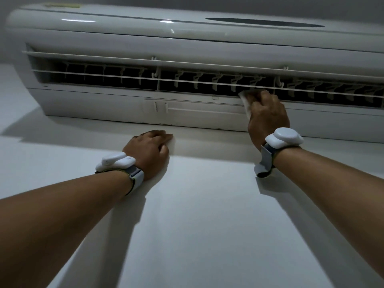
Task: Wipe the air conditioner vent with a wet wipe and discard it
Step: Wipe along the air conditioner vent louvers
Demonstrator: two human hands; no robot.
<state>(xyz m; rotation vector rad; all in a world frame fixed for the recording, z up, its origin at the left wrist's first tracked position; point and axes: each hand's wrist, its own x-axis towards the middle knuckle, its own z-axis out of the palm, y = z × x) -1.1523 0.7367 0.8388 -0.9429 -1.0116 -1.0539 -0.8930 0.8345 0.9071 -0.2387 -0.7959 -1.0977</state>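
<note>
- So, head view only, looking up at a white wall-mounted air conditioner (124, 34) filling the top of the shot, fixed on a plain white wall (197, 215).
- Long dark vent (108, 79) running across the lower front, with two thin horizontal slats (187, 82) over the opening and a row of small vertical fins behind them.
- Also spotted: a dark oval panel (264, 22) on the upper casing toward the right, plus a yellowish sticker (62, 5) at the top left, too blurry to read.
- Only thing in the way of the vent: the right hand (268, 115) itself, covering the spot it touches.
- That hand raised to the bottom lip of the vent, right of centre, back of the hand toward the camera, fingers curled around a white wet wipe (246, 100) and pressing it against the lower of the slats and the vent edge.
- Wipe bunched up, poking out on the left side of that hand, touching the vent; rest of it buried under the fingers.
- Left hand (149, 150) lower down, laid against the wall just beneath the unit's underside, fingers together and only slightly bent, gripping nothing.
- Both forearms bare, stretched up from the bottom corners, each strapped with a white rounded gadget: left wrist device (115, 162), right wrist device (283, 139).
- Right end of the unit cut off by the frame edge; right fingertips hidden behind the knuckles; dim lighting, so hard to tell dirt from shadow inside the vent.
</note>
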